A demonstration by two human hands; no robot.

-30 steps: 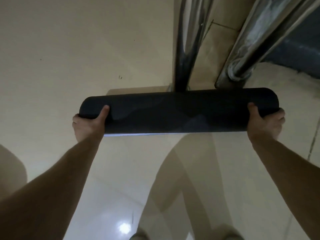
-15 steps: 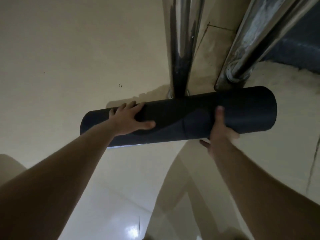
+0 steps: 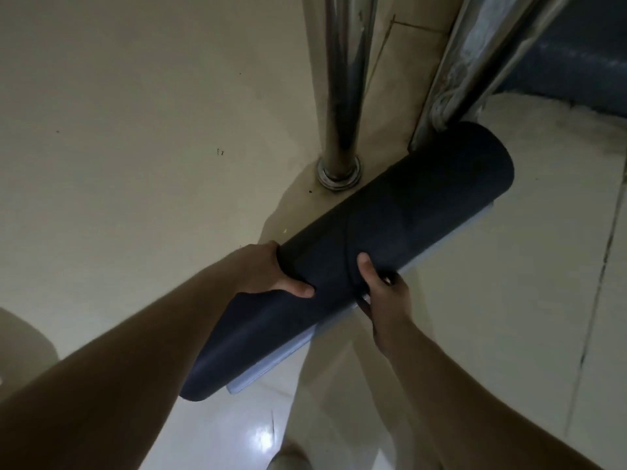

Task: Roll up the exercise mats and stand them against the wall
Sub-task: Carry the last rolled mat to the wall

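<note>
A dark rolled-up exercise mat (image 3: 390,232) is held in the air, tilted, its far end up at the right near the metal posts and its near end low at the left. A paler loose edge shows along its underside. My left hand (image 3: 271,273) grips the roll from the left side, thumb laid across the top. My right hand (image 3: 383,290) holds it from below near the middle, thumb on top and fingers curled under.
A shiny metal post (image 3: 342,96) stands on the cream floor just behind the mat, with a round base collar (image 3: 339,174). A second, scuffed metal post (image 3: 475,62) rises at the right. A dark blue surface (image 3: 576,62) fills the top right corner.
The mat has swung from nearly level to a steep diagonal, its left end dropping toward me. Both hands have slid inward from the ends to the roll's middle.
</note>
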